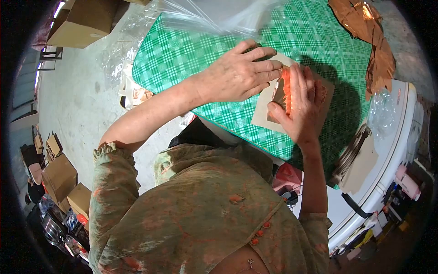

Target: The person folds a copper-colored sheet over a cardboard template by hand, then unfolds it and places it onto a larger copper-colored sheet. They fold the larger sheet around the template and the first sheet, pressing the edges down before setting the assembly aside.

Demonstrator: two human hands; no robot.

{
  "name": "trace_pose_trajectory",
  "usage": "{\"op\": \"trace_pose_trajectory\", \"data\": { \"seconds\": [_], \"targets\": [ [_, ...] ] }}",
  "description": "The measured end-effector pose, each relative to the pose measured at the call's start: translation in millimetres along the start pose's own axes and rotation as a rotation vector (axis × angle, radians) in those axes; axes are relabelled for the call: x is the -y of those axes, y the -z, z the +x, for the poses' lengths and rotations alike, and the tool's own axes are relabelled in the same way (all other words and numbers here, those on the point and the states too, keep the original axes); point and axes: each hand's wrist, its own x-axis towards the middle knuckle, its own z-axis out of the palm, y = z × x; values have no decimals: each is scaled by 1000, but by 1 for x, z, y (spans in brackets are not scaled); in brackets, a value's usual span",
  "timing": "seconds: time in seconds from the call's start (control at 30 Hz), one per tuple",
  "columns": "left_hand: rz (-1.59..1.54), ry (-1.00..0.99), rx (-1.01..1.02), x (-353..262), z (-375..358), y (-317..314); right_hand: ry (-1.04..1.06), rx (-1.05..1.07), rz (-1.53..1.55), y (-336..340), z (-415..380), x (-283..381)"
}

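A beige card (pixel 264 114) with a cut-out opening lies flat on the green checked tablecloth (pixel 219 57). Bright orange, crinkled material (pixel 287 86) shows in the opening, partly covered by my fingers. My left hand (pixel 244 71) reaches in from the left with its fingers stretched, the tips at the card's left edge near the orange material. Over the card's right half lies my right hand (pixel 301 102), fingers extended on the orange material and thumb apart at the opening's lower left. Neither hand is wrapped round anything. What lies under the right palm is hidden.
Clear plastic bags (pixel 219 16) lie at the table's far edge. Copper-coloured foil (pixel 376 55) hangs at the right corner. Beside it, a white surface (pixel 397 118) holds a stack of beige cards (pixel 360 160). Cardboard boxes (pixel 59 178) stand on the floor at left.
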Motion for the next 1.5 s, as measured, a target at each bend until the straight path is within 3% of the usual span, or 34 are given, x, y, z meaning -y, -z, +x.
{"op": "trace_pose_trajectory", "data": {
  "seconds": [0.27, 0.87, 1.17, 1.27, 1.4, 1.5],
  "targets": [
    [-41, 37, 25, -1, 1, 3, 28, 20, -27, 2, -1, -4],
    [65, -81, 95, -3, 11, 2, 31, 35, -231, -6, -3, -5],
    [10, -202, -52, 9, 13, -2, 50, 0, -170, -6, -1, -2],
    [-289, -28, 33, -12, 6, 1, 40, 11, -171, -7, -2, -4],
    [-73, -127, 39, -9, -7, 5, 35, -19, -188, -7, -1, -2],
    [-93, -73, 57, -11, -12, 12, 26, -20, -187, -4, 0, 0]
  ]
}}
